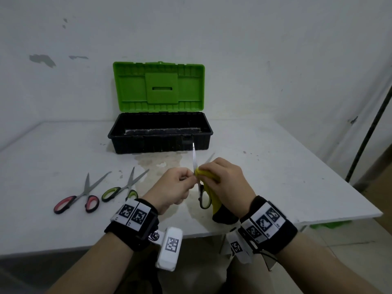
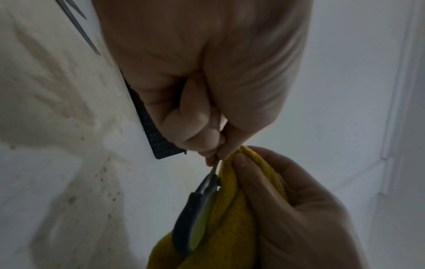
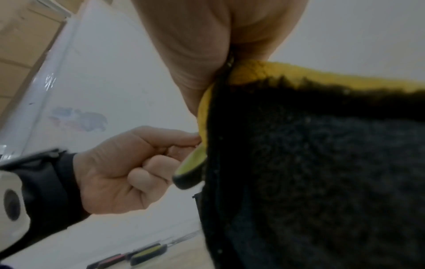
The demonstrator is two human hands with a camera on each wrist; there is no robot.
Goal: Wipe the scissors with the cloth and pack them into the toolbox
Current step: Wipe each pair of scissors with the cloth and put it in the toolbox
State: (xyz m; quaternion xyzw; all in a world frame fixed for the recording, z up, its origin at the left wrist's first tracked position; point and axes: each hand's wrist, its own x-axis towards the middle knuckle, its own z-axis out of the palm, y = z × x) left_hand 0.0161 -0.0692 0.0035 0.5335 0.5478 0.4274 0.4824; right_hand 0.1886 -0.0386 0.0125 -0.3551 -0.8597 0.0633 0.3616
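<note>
Head view: I've got both hands up over the near part of the table [image 1: 275, 177], working one pair of scissors [image 1: 203, 198] with green-and-black handles. Left hand [image 1: 176, 187] is curled, thumb and forefinger pinching a blade right at the pivot; left wrist view confirms the pinch on the thin metal just above the handle. Right hand [image 1: 227, 183] grips the cloth [image 1: 209, 176], yellow one side, dark on the other, bunched against the scissors beside my left fingertips. Blades are spread: one points up and away toward the toolbox, the other tip pokes out behind my right hand. Cloth tail hangs down past the handle loop, dark end nearest the table edge. Right wrist view is mostly filled by the dark fuzzy side of the cloth, with one handle tip showing beside the left hand. Toolbox [image 1: 160, 136] sits at the back of the table, green lid [image 1: 159, 87] upright and open, black tub facing me; can't make out what's inside. Two more pairs lie flat on the table left of my hands, blades open: red-handled scissors [image 1: 79, 200] far left, green-handled scissors [image 1: 125, 188] just beside them, well apart from the toolbox.
</note>
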